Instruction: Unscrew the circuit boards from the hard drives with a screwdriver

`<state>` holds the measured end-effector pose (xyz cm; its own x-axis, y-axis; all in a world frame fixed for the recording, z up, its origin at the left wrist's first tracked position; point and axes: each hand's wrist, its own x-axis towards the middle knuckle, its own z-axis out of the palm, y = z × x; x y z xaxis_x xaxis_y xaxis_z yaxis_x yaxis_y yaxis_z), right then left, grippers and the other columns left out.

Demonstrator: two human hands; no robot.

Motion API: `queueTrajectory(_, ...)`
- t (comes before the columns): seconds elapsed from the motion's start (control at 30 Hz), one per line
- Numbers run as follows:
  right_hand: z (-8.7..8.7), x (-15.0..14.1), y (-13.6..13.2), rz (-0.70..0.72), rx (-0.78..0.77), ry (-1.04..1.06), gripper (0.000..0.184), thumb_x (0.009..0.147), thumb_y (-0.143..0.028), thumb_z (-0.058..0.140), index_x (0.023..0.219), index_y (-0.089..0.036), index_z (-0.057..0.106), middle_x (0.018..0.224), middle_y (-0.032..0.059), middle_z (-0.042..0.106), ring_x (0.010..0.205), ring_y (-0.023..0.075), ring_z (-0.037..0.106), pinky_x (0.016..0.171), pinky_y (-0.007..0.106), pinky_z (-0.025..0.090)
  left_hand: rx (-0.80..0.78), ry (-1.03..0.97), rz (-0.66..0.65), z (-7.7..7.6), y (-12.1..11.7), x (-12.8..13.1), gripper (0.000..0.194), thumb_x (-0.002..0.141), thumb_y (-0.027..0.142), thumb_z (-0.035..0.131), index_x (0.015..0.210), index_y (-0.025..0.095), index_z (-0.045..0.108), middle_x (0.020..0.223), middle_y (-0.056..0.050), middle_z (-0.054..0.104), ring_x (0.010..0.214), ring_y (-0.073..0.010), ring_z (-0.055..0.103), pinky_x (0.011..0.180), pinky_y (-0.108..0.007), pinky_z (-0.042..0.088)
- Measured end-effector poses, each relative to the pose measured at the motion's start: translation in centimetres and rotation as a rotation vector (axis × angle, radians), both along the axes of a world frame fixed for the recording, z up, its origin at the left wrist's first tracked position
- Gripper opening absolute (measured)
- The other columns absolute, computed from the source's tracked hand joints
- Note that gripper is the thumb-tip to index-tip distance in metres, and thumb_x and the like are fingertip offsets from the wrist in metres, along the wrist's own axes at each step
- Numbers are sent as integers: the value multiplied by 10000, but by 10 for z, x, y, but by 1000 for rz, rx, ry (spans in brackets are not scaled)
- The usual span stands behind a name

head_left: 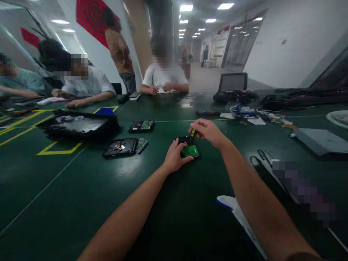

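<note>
A hard drive (190, 151) with a green circuit board face up lies on the dark green table. My left hand (174, 156) grips it from the left, fingers along the far side and thumb at the near edge. My right hand (208, 132) is closed around a small yellow-and-black screwdriver (193, 132), held upright over the far part of the drive. Its tip is too small to make out. To the left lie an opened drive casing (119, 148), a loose circuit board (141, 145) and another hard drive (141, 126).
A black tray (81, 127) stands at the left. Cables (241, 112) and a dark tool (208, 113) lie beyond my right hand. A grey metal panel (320, 139) is on the right, and a white-and-blue object (227, 202) lies under my right forearm. People (164, 78) sit across the table.
</note>
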<state>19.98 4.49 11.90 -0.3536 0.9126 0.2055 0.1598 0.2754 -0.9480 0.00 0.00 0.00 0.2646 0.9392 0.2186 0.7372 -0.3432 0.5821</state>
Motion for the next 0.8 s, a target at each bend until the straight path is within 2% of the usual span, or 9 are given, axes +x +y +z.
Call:
queueTrajectory(0.13, -2, 1, 1, 12, -13, 23, 333, 892, -538, 727, 877, -211, 666, 941, 47, 752, 578, 95, 525, 476, 251, 363, 7, -13, -3, -1, 0, 0, 649, 788, 567, 832, 1327, 262, 637, 1710, -151, 296, 1595, -383, 216, 1261, -565, 258)
queueTrajectory(0.27, -2, 2, 2, 23, -7, 11, 316, 905, -542, 714, 945, -228, 731, 950, 42, 739, 591, 98, 517, 476, 257, 341, 10, -31, -7, -2, 0, -1, 648, 785, 568, 834, 1321, 261, 641, 1712, -151, 290, 1596, -387, 212, 1259, -572, 261)
queueTrajectory(0.47, -2, 3, 3, 19, 8, -9, 348, 898, -568, 717, 963, -229, 761, 791, 16, 669, 589, 106, 492, 478, 262, 325, 12, -42, -5, -4, 2, -2, 642, 780, 575, 835, 1309, 261, 649, 1710, -154, 294, 1596, -381, 217, 1256, -564, 265)
queueTrajectory(0.67, -2, 4, 3, 16, 16, -16, 334, 909, -553, 712, 958, -227, 762, 811, 21, 674, 586, 103, 503, 469, 263, 328, 3, -49, -7, -4, 2, -3, 652, 779, 571, 838, 1319, 262, 644, 1703, -157, 308, 1596, -379, 219, 1251, -562, 271)
queueTrajectory(0.8, -3, 4, 2, 40, 23, -6, 331, 928, -551, 690, 962, -228, 753, 940, 44, 726, 595, 97, 522, 470, 260, 345, 7, -42, -4, -4, 1, -2, 662, 781, 570, 836, 1330, 256, 640, 1704, -165, 302, 1596, -379, 220, 1253, -564, 265)
